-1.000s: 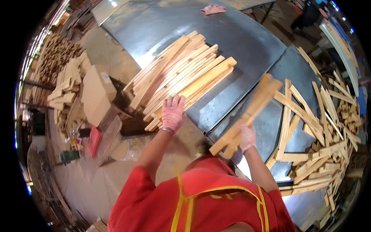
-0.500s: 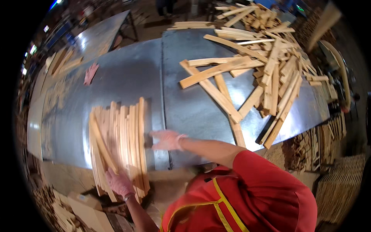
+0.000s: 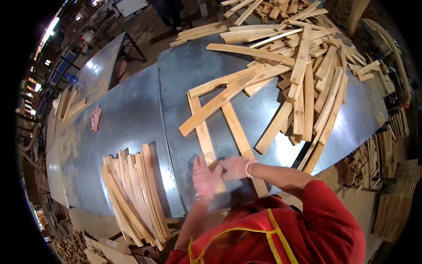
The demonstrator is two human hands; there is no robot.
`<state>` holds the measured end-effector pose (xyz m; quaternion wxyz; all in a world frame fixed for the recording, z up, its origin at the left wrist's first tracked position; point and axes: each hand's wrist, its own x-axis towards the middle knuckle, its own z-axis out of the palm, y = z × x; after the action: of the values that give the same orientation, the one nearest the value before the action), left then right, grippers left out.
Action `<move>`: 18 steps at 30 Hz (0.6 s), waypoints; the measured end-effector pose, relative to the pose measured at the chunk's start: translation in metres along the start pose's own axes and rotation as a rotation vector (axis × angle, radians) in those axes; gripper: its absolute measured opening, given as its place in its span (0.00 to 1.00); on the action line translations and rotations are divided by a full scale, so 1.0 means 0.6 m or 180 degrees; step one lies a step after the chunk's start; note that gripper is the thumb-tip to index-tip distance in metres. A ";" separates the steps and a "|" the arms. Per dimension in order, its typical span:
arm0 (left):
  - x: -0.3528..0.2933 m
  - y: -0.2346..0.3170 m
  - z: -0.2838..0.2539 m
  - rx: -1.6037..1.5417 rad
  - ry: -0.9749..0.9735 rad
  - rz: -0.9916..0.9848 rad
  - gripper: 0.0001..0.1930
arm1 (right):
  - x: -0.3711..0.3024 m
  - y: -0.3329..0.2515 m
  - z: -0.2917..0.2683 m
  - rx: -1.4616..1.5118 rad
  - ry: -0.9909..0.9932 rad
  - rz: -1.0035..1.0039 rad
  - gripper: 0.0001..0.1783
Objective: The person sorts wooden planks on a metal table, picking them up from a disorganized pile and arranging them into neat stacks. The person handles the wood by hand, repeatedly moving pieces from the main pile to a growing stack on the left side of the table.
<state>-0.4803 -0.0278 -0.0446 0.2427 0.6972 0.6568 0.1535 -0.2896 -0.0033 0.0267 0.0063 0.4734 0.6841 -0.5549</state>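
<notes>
Slat (image 3: 204,141) spans the metal table (image 3: 182,72), its near end under the left hand (image 3: 205,178) and right hand (image 3: 236,168), close together; blurred, grip unclear. Stack (image 3: 132,189) left, pile (image 3: 305,79) right; beyond, second table (image 3: 94,68), person (image 3: 170,13).

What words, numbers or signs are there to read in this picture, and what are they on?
There are none I can read.
Cardboard box: a small mark, too tiny to make out.
Wooden strip at the left hand and right hand: no readable writing.
Loose pink glove: no readable writing either.
</notes>
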 end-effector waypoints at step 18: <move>-0.087 -0.064 -0.032 -0.2894 -0.0508 -0.1592 0.21 | 0.028 0.154 -0.190 -0.0434 0.1738 0.0878 0.32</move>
<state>-0.5275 -0.0763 -0.0439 0.5993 0.3529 0.6497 0.3069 -0.1798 0.0888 -0.0081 -0.0708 0.6918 0.6254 -0.3540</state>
